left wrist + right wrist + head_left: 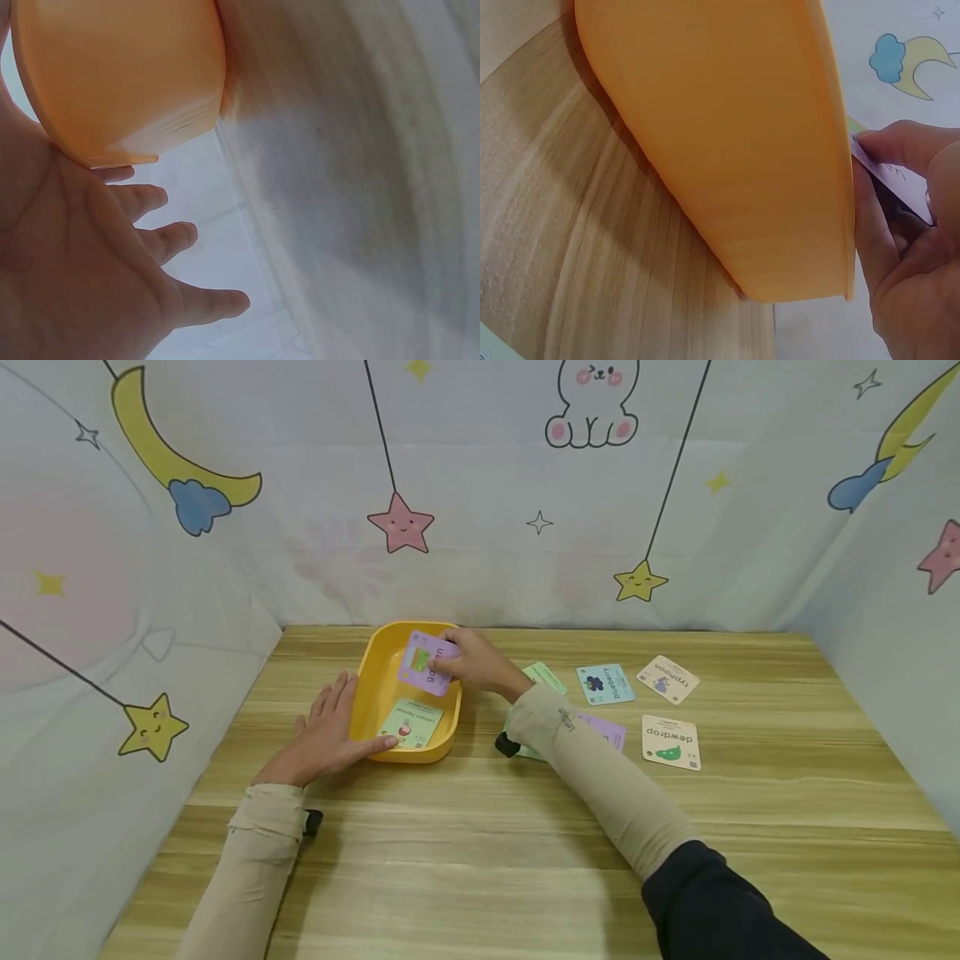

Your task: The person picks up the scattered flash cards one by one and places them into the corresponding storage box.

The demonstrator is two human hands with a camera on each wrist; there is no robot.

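Observation:
A yellow plastic bin (447, 749) stands at the back left of the table. Between thumb and fingers my right hand (480, 660) pinches a purple card (417, 674) with a green picture, above the bin's right rim; the thumb covers part of its word. Along the bin's left side lies my left hand (322, 735), fingers straight and spread, its thumb reaching over the front left rim. Inside the bin is a green Lantern Festival card (422, 720). In the left wrist view the palm (67, 262) meets the bin's rim.
To the right lie a blue blueberry card (605, 683), a typhoon card (667, 679) and a dewdrop card (671, 742). A green card (545, 677) and a purple card (606, 730) are partly hidden by my right forearm. A printed white curtain (487, 577) closes off the table's back.

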